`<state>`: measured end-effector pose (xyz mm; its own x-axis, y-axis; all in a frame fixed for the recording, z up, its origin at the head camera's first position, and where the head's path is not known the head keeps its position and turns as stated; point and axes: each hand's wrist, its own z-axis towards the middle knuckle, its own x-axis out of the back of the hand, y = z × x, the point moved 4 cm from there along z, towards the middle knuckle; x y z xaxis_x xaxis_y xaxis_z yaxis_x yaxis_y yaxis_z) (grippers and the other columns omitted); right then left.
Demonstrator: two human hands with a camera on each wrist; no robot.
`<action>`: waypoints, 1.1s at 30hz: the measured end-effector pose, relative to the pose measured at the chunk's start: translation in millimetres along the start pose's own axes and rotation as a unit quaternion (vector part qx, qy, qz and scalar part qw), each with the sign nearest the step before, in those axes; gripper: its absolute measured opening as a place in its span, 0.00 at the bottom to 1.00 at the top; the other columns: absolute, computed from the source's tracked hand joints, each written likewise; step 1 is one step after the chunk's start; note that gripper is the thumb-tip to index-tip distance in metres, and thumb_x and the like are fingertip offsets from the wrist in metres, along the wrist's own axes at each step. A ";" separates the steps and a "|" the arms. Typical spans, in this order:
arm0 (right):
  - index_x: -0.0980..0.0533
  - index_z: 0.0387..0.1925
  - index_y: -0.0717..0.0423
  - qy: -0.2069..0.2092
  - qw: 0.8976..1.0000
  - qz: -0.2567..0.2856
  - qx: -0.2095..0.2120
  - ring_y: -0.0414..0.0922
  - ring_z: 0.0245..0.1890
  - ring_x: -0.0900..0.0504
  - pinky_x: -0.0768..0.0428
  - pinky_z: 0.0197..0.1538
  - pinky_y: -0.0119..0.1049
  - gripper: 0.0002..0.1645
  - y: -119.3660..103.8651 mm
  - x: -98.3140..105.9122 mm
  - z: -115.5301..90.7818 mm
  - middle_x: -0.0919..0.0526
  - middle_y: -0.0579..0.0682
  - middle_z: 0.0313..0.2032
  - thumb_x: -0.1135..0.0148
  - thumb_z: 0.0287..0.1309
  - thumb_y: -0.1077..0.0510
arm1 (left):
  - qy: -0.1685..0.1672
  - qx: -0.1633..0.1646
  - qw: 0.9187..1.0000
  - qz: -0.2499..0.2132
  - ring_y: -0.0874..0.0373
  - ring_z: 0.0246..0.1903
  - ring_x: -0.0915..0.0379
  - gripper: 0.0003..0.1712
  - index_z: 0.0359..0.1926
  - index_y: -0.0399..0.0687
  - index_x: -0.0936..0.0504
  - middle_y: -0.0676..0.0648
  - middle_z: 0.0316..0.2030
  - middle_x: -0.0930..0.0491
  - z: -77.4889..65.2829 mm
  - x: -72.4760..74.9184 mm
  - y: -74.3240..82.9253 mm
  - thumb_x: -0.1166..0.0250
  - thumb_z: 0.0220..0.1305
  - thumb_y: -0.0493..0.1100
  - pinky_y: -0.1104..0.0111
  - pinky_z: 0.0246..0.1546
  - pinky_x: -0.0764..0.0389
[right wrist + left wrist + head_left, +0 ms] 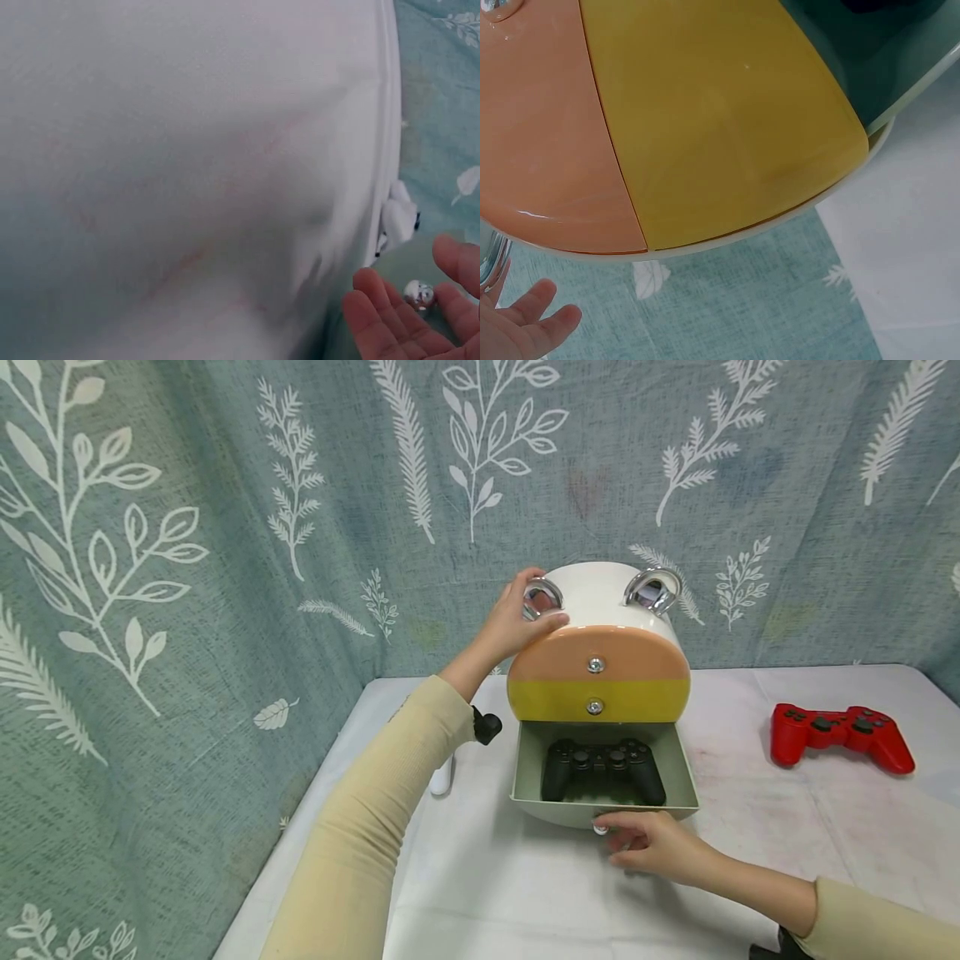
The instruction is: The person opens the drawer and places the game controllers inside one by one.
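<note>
A white rounded drawer box (592, 587) has an orange drawer (551, 657), a yellow drawer (551, 702) and a pulled-out green drawer (528, 768). Inside the green one lies a black game controller (600, 760). My left hand (510, 620) grips the chrome ring (545, 593) at the box's upper left, thumb on the front side; the left wrist view shows several of its fingers beside the box. At the green drawer's front, my right hand (660, 845) has its index fingertip at the silver knob (600, 828). In the right wrist view, loosely spread fingers surround that knob (418, 295).
A red game controller (840, 737) lies on the white-covered table (757, 852) at the right. A second chrome ring (672, 578) tops the box's right side. Beside my left sleeve, a white object (441, 779) is partly hidden. A patterned green curtain (337, 485) hangs behind.
</note>
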<state>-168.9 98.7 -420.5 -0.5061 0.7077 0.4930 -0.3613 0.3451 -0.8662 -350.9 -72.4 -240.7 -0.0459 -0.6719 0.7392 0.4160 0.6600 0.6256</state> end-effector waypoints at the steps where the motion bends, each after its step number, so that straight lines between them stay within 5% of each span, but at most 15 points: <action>1: 0.27 0.51 0.67 0.004 1.000 -0.003 0.003 0.37 0.33 0.18 0.22 0.31 0.29 0.26 0.9 -0.7 0.7 0.18 0.59 0.40 0.33 0.49 0.61 | 0.000 0.000 1.000 0.000 0.49 0.58 0.39 0.44 0.66 0.61 0.48 0.43 0.63 0.43 0.0 0.1 0.0 0.35 0.54 0.58 0.52 0.55 0.34; 6: 0.26 0.50 0.66 0.025 1.000 0.000 0.013 0.44 0.38 0.17 0.21 0.34 0.29 0.24 2.0 -3.7 3.3 0.20 0.62 0.45 0.34 0.51 0.61 | 0.001 -0.002 1.000 -0.004 0.49 0.58 0.39 0.43 0.66 0.62 0.48 0.43 0.63 0.43 0.1 -0.2 -0.2 0.35 0.54 0.58 0.52 0.55 0.34; 17: 0.20 0.41 0.62 0.108 0.990 -0.073 0.050 0.35 0.34 0.18 0.22 0.31 0.27 0.12 0.9 -6.5 9.0 0.16 0.56 0.38 0.38 0.53 0.67 | 0.005 -0.005 1.000 -0.002 0.50 0.56 0.38 0.43 0.66 0.61 0.48 0.43 0.62 0.42 -0.4 0.1 -0.5 0.35 0.54 0.58 0.52 0.55 0.34; 33: 0.19 0.39 0.64 0.129 0.988 -0.074 0.039 0.40 0.31 0.17 0.22 0.29 0.26 0.11 2.4 4.1 30.8 0.16 0.58 0.36 0.39 0.51 0.71 | 0.001 -0.009 1.000 -0.004 0.52 0.53 0.36 0.44 0.66 0.61 0.48 0.44 0.61 0.42 -1.0 0.5 -0.9 0.35 0.54 0.58 0.54 0.52 0.32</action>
<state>-195.9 83.4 -418.0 -0.2298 0.7905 0.5678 -0.4805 0.4151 -0.7725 -350.4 -73.7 -241.2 -0.0465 -0.6775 0.7341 0.4324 0.6488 0.6262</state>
